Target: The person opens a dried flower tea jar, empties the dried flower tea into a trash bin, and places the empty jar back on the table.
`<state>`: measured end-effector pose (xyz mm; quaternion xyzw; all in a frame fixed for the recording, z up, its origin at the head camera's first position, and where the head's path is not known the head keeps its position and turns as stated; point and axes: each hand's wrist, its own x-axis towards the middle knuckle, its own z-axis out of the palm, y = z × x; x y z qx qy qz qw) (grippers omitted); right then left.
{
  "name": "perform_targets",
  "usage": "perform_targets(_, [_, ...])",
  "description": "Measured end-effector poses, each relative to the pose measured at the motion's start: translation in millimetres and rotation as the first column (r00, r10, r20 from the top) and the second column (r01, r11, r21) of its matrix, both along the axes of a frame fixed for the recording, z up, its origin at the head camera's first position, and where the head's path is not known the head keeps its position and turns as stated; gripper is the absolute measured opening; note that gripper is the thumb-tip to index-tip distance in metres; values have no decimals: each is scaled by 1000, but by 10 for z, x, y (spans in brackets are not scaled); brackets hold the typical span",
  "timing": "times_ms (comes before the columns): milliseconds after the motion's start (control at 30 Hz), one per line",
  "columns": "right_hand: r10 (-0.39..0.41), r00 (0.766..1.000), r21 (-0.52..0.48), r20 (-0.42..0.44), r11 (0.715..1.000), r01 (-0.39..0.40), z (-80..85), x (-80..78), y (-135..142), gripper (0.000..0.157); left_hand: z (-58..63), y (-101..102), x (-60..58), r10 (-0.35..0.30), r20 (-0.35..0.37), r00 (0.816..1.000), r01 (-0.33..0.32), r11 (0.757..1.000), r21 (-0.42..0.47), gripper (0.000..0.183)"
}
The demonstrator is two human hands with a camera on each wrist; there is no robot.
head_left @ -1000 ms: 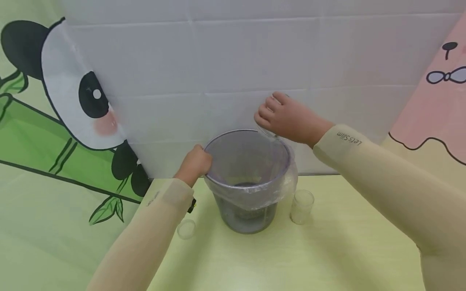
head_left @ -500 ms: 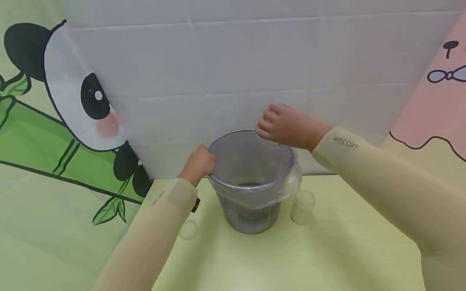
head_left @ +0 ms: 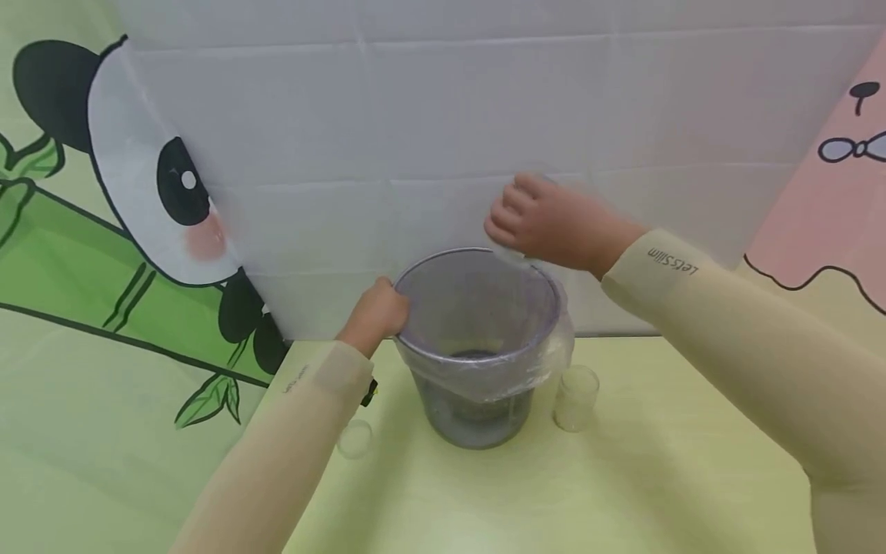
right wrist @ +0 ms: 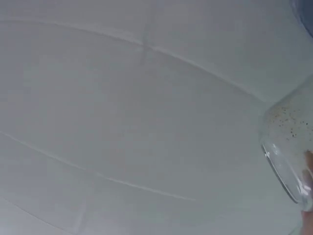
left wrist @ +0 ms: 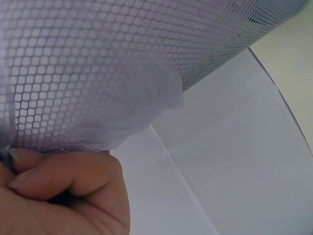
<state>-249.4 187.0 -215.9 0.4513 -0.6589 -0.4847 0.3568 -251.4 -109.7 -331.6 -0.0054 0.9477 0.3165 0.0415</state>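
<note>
A grey mesh wastebasket (head_left: 477,427) stands upright on the table, its thin plastic liner (head_left: 484,382) folded out over the rim. My left hand (head_left: 374,314) grips that rim at the left; in the left wrist view the thumb and fingers (left wrist: 80,174) pinch it together with the liner. Above the far right of the rim, my right hand (head_left: 550,225) holds a clear glass jar (right wrist: 286,129). The jar is tipped mouth down over the basket, mostly hidden by the hand in the head view. Small brown specks cling inside its glass in the right wrist view.
Another clear glass jar (head_left: 576,398) stands on the pale yellow table (head_left: 484,500), right of the basket. A clear round ring or lid (head_left: 354,438) lies near the left forearm. A white backdrop (head_left: 443,115) rises close behind the basket.
My right hand dipped toward the basket with the jar, then rose back up. The basket and left hand shifted slightly right in view; the left hand keeps its grip.
</note>
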Motion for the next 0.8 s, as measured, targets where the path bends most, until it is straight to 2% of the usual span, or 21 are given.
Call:
perform_targets(100, [12,1000,126,-11,992,-11,-97,13,-55,45,13,1,0,0,-7,1000,0,1000,-3,61])
perform_targets(167, [1,1000,153,-9,988,0,-157,12,-78,44,18,-1,1,-4,-5,1000,4,1000,-4,61])
perform_targets(267, [-5,1000,127,-17,992,7,-182,16,-99,41,13,-11,2,-5,-4,1000,5,1000,-4,62])
perform_targets(433, [-1,1000,98,-9,995,2,-133,28,-100,42,-4,-26,-7,-13,-16,1000,13,1000,-15,62])
perform_targets(633, [-31,998,41,54,999,29,-137,43,-66,48,12,-24,2,-7,-5,1000,7,1000,0,61])
perform_targets(800, [-2,994,-57,110,998,8,-173,41,8,46,22,-4,-4,-7,-2,1000,7,1000,12,60])
